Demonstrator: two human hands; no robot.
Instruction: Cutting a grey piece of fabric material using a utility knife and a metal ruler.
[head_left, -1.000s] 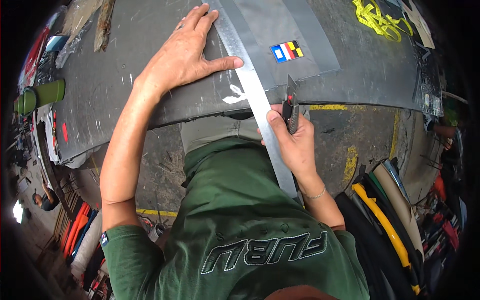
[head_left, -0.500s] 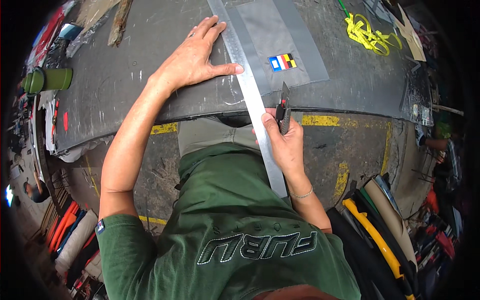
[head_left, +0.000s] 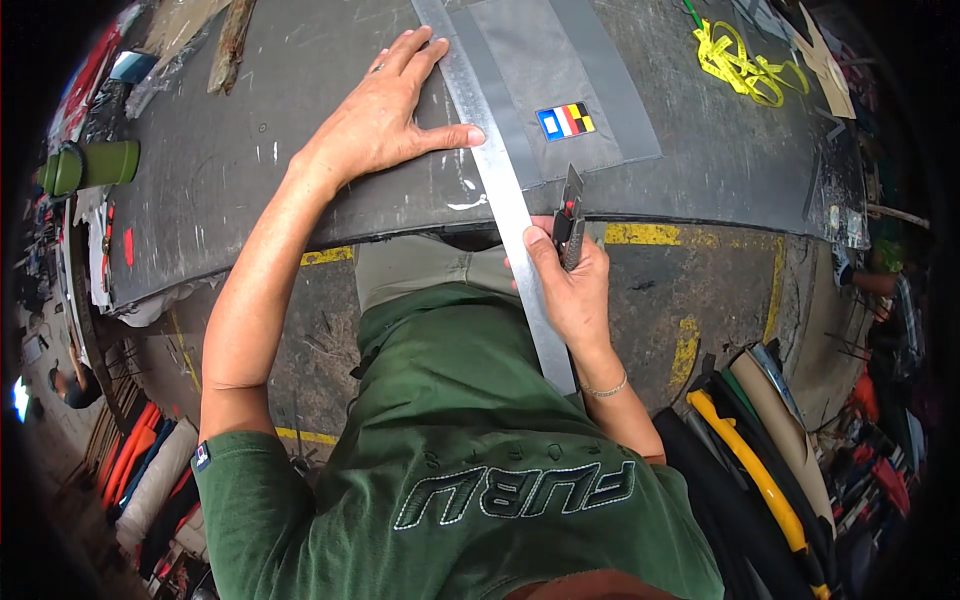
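Observation:
A long metal ruler [head_left: 487,150] slants across the dark table and past its near edge toward my body. My left hand [head_left: 375,130] lies spread on the table, with fingertips and thumb pressing on the ruler's left edge. Beyond the near edge, my right hand [head_left: 575,295] grips the ruler's lower part, thumb on top and fingers partly hidden underneath. That hand also holds a black utility knife [head_left: 569,225], its blade extended and pointing away from me. Right of the ruler lies a grey fabric panel [head_left: 610,90] bearing a small multicoloured flag patch [head_left: 566,122].
A tangled yellow measuring tape [head_left: 740,65] lies at the table's far right. On the left edge rests a green bottle [head_left: 95,166]; a worn wooden stick [head_left: 232,45] is at the far left. Fabric rolls [head_left: 745,465] stand at lower right, more at lower left. Another person's arm [head_left: 872,283] shows at right.

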